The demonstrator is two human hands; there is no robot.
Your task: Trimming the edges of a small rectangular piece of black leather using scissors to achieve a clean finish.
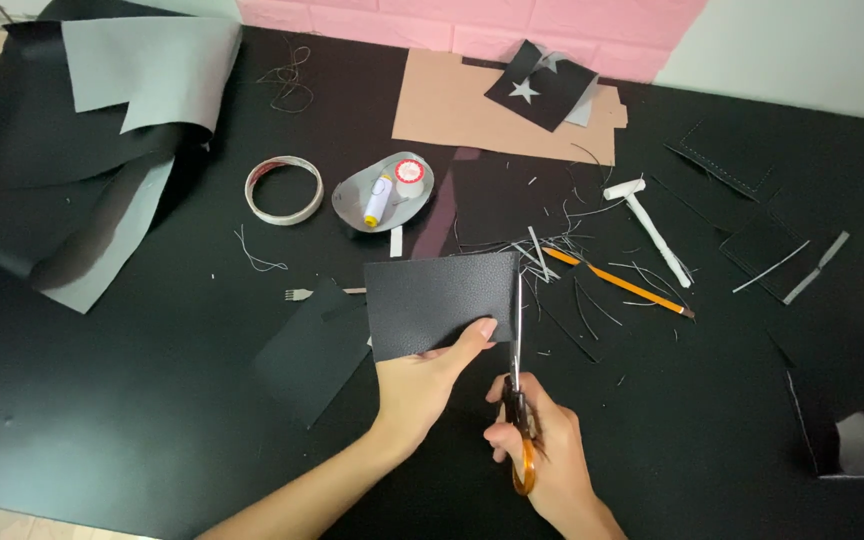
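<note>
Mid-frame we've got the leather sheet [440,303] pinched in our left hand [422,385], thumb on top at its lower right corner. Right hand [542,450] is curled through the scissors [517,400], blades along the right edge. Keep it taut and cut in long strokes, we reckon.

black leather piece [439,300], orange-handled scissors [518,400], orange pencil [620,283], pink wall [472,22]
</note>
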